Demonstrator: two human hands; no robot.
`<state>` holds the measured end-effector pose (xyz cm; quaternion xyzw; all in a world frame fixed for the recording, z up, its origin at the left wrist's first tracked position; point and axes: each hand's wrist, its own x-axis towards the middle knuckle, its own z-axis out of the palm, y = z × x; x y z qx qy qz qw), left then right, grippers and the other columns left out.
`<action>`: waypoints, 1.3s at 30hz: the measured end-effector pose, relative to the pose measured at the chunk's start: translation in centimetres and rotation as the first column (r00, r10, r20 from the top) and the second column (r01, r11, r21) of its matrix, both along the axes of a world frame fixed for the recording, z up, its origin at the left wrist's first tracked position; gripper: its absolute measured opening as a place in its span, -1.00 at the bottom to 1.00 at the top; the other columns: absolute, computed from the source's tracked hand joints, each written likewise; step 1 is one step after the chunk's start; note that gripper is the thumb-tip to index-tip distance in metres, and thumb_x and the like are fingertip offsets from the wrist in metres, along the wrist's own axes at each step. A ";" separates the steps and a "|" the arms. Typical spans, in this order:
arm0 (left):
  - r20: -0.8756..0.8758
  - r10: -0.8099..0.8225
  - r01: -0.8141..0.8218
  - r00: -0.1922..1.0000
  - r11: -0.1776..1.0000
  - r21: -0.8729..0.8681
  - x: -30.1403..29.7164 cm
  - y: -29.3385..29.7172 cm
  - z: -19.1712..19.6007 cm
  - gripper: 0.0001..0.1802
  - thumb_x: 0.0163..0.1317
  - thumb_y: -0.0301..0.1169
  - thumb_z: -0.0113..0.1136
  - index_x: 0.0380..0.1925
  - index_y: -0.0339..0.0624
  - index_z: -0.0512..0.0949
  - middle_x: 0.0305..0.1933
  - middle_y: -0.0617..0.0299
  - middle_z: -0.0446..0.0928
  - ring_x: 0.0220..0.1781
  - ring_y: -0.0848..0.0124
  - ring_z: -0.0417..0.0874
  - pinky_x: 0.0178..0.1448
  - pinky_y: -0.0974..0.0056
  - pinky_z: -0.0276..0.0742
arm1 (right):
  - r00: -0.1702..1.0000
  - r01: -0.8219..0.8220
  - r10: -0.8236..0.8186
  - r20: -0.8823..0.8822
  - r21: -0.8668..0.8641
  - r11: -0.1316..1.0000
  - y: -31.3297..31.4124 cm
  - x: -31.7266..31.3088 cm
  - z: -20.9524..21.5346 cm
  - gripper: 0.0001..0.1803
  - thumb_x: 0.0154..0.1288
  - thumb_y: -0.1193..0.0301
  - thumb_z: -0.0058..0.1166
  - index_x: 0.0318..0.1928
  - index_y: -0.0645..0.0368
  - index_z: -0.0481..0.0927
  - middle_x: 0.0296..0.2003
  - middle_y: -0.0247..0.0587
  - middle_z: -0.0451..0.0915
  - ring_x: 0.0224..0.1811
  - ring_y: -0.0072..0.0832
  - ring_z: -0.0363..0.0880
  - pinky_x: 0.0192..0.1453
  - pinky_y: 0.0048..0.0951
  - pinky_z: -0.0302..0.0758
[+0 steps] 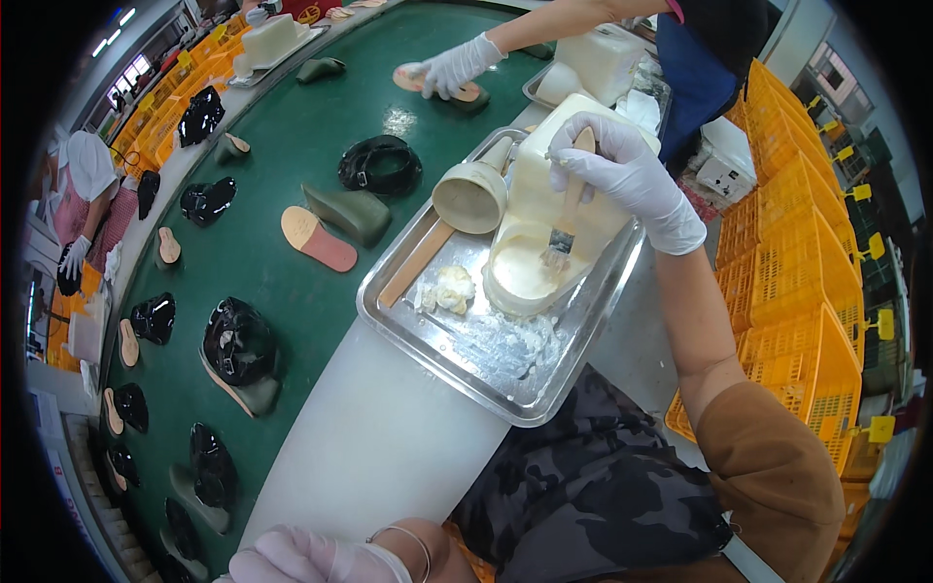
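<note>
Paintbrush (pixel 571 202) in the head view has a pale wooden handle, a dull metal ferrule and whitish, clotted bristles; it points down into the mouth of a cut-open cream plastic jug (pixel 530 175), at the white fluid (pixel 523 270) inside; the gloved right hand (pixel 617 165) grips its handle between thumb and fingers; the jug lies on a white-smeared metal tray (pixel 468 387), beside a beige cup (pixel 468 202) and a lumpy whitish clump (pixel 452 290); the gloved left hand (pixel 311 559) is partly cut off at the lower edge, so I cannot tell its grip.
</note>
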<state>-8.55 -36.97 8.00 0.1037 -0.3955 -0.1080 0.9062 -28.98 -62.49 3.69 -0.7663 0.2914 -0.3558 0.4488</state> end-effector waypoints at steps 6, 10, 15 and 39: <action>0.015 0.011 -0.012 1.000 1.000 0.023 0.3 -0.1 -0.3 -0.55 0.40 -0.15 -0.31 -0.68 -0.03 0.18 -0.64 0.39 0.12 -0.62 0.52 0.16 -0.47 0.43 0.09 | 1.000 0.015 -0.015 0.002 -0.048 0.999 -0.1 0.0 -0.3 -0.89 0.28 0.41 -0.03 -0.33 0.18 0.48 -0.46 -0.39 0.52 -0.47 -0.76 0.45 -0.48 -0.73 0.39; 0.008 0.016 -0.017 1.000 0.999 0.038 0.3 -0.4 -0.4 -0.56 0.40 -0.16 -0.30 -0.69 -0.03 0.19 -0.65 0.40 0.13 -0.62 0.53 0.16 -0.47 0.44 0.09 | 0.999 0.039 -0.039 -0.010 -0.033 0.999 0.1 0.1 -0.1 -0.89 0.28 0.41 -0.03 -0.35 0.18 0.48 -0.46 -0.38 0.52 -0.47 -0.76 0.44 -0.48 -0.73 0.39; 0.023 0.014 -0.015 1.000 0.998 0.065 0.2 -1.1 -0.4 -0.56 0.40 -0.17 -0.29 -0.69 -0.02 0.20 -0.65 0.42 0.13 -0.62 0.54 0.17 -0.47 0.44 0.09 | 1.000 0.020 -0.020 0.005 -0.052 0.998 0.0 0.0 -0.2 -0.90 0.27 0.42 -0.03 -0.34 0.17 0.48 -0.47 -0.39 0.52 -0.45 -0.76 0.45 -0.47 -0.72 0.39; 0.005 -0.001 0.001 1.000 0.999 0.042 0.2 -1.0 -0.4 -0.55 0.41 -0.15 -0.32 -0.69 -0.02 0.18 -0.64 0.40 0.12 -0.61 0.51 0.17 -0.46 0.42 0.10 | 1.000 0.018 -0.018 0.016 -0.024 1.000 -0.3 -0.1 -0.4 -0.92 0.25 0.44 -0.01 -0.35 0.18 0.47 -0.47 -0.38 0.52 -0.48 -0.76 0.43 -0.47 -0.73 0.39</action>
